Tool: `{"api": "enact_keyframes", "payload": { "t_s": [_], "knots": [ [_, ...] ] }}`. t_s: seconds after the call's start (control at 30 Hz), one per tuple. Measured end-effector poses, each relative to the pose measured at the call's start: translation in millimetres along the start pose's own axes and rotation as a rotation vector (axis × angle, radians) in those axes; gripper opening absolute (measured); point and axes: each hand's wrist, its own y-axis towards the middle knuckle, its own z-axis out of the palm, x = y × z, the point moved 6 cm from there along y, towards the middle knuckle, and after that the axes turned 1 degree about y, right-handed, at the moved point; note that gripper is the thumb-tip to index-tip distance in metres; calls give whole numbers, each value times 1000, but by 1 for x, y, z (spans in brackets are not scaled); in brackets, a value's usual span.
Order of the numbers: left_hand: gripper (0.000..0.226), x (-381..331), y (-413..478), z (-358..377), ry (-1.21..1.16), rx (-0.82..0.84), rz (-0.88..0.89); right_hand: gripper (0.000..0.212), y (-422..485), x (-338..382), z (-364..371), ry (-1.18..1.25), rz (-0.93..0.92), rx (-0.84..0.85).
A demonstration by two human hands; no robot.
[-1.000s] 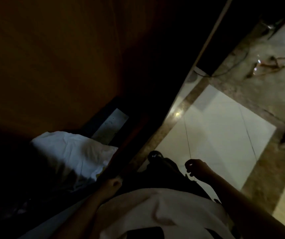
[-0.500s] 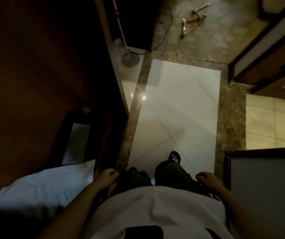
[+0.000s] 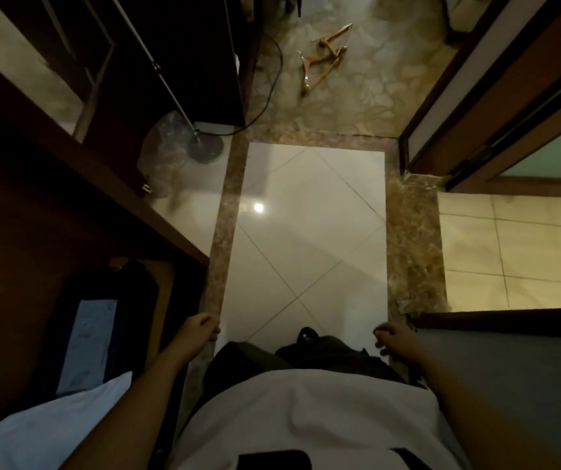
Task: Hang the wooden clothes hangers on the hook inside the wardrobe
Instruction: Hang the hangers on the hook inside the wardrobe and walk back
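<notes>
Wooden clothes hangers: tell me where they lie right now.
In the head view the light-brown wooden clothes hangers lie in a loose pile on the mottled stone floor at top centre, right of the black cable, far beyond both hands.

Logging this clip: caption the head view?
Both hands, left and right, empty; wooden hangers lie on floor ahead.

Hangers (image 3: 325,57) on floor (image 3: 306,232) far ahead, wardrobe (image 3: 69,215) left.
</notes>
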Motion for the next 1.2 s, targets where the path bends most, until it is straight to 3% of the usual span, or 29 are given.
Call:
{"api": "enact_keyframes", "payload": {
  "t_s": [0.1, 0.27, 0.47, 0.7, 0.83, 0.97, 1.2],
  "knots": [
    [17, -23, 7, 18, -21, -3, 6, 30, 24, 42, -47, 5, -106, -2],
    [20, -49, 19, 44, 146, 81, -11, 30, 62, 115, -117, 91, -237, -33],
    [19, -97, 63, 44, 239, 113, -45, 27, 109, 170, -167, 199, -243, -40],
    [20, -214, 147, 21, 344, 194, 4, 29, 152, 151, -190, 223, -36, -20],
    [17, -314, 195, 11, 369, 197, 112, 16, 165, 123, -204, 287, 118, -50],
    [18, -415, 232, 8, 385, 205, 216, 22, 179, 106, -231, 303, 219, -81],
    [19, -527, 279, 26, 319, 188, 229, 26, 256, 138, -320, 240, 192, -57]
  ]
}}
